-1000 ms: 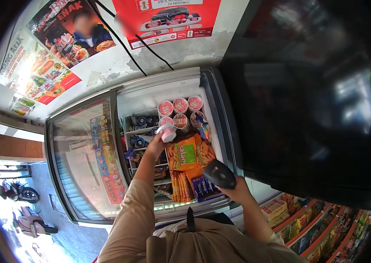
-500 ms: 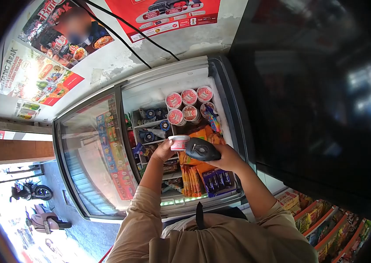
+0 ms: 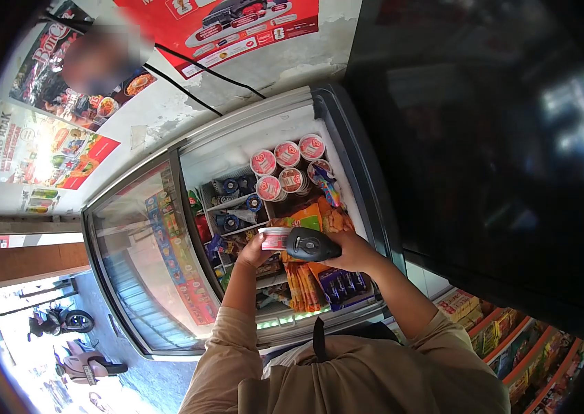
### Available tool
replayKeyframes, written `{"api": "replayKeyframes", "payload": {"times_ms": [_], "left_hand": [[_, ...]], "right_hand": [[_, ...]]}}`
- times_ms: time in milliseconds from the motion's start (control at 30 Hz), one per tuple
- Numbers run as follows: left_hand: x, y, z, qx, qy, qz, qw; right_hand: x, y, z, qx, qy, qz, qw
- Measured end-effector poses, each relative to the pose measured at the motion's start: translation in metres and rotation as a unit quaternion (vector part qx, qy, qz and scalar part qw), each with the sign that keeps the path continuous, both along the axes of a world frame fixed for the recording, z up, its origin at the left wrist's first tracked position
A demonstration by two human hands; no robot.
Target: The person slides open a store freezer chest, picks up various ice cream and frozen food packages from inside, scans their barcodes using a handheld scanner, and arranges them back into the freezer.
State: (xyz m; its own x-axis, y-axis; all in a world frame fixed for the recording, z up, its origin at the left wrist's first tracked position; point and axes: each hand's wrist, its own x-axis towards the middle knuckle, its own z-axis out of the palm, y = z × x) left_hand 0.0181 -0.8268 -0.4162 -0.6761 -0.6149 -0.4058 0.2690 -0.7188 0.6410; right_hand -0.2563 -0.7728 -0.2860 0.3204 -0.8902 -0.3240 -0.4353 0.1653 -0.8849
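My left hand [image 3: 254, 252] is closed around a small white-and-pink ice cream cup [image 3: 274, 239], held up over the chest freezer [image 3: 347, 131]. Against the right side of the cup, in this view, comes the head of a black barcode scanner [image 3: 311, 243]. My right hand [image 3: 355, 252] is wrapped round the scanner's handle, which the fingers mostly hide. Below both hands lie orange packs [image 3: 303, 288] and purple packs [image 3: 342, 286] of frozen treats. Stacked ice cream cups with pink lids [image 3: 288, 154] stand at the back of the freezer.
A glass lid [image 3: 157, 255] covers the freezer's left part. Wrapped cones [image 3: 231, 221] sit in white wire compartments. A large dark glossy panel [image 3: 485, 172] rises on the right, above snack shelves [image 3: 506, 338]. Parked motorbikes [image 3: 64, 321] stand outside at left.
The view has shifted a little. Both hands, with the cup and scanner, are slightly lower and to the left in the picture, and the cup is tilted differently beside the scanner.
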Motion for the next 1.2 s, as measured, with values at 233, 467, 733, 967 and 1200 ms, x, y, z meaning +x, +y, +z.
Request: {"api": "replayKeyframes", "payload": {"times_ms": [233,467,733,967,1200], "left_hand": [[0.003,0.008,-0.005,0.008,-0.011,0.035,0.999],[0.001,0.014,-0.002,0.016,0.004,0.04,0.999],[-0.002,0.021,0.001,0.014,-0.012,0.053,0.998],[-0.003,0.022,0.001,0.026,-0.024,0.048,0.998],[-0.005,0.019,-0.005,0.026,-0.012,0.055,0.998]], "right_hand": [[-0.001,0.004,-0.012,0.012,0.006,0.019,1.0],[-0.002,0.011,-0.013,0.006,-0.003,0.015,1.0],[-0.002,0.016,-0.012,0.023,-0.039,-0.008,0.999],[-0.005,0.02,-0.016,0.004,-0.026,-0.005,1.0],[-0.008,0.022,-0.02,0.011,-0.034,-0.016,0.999]]}}
